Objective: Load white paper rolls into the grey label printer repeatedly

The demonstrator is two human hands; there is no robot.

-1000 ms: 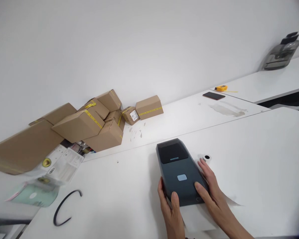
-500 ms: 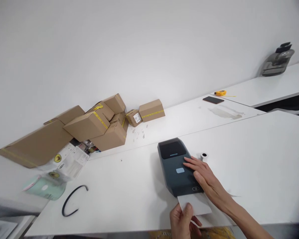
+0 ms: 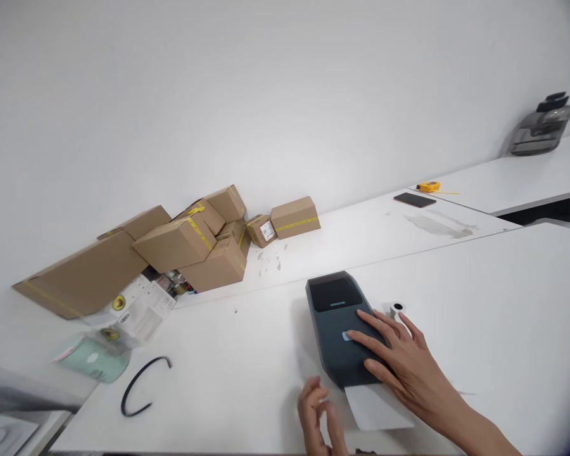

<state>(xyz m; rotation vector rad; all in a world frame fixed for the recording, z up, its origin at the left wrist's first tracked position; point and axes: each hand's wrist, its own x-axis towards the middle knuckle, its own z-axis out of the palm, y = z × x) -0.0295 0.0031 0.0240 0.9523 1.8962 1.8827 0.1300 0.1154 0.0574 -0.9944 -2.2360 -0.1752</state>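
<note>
A dark teal label printer (image 3: pixel 330 316) with a black window and a light blue button (image 3: pixel 346 336) lies on the white table. My right hand (image 3: pixel 401 358) rests on its right side, fingers spread, with one fingertip at the button. From the printer's near end sticks out a white sheet of label paper (image 3: pixel 377 408). Left of that sheet is my left hand (image 3: pixel 318 415), apart from it, fingers loosely bent and separated, holding nothing. Behind my right hand stands a small white paper roll (image 3: pixel 398 308), partly covered.
Cardboard boxes (image 3: pixel 171 244) are piled against the wall on the left, above packets and a mint-green pouch (image 3: pixel 95 360). A black curved band (image 3: pixel 135 386) lies at the front left. Farther back are a phone (image 3: pixel 415 200), a yellow tape measure (image 3: pixel 428 187) and a dark bottle (image 3: pixel 541 126).
My left hand has let go of the paper and moved left. On the printer, my right hand has spread its fingers and brought one to the button. The view has shifted slightly.
</note>
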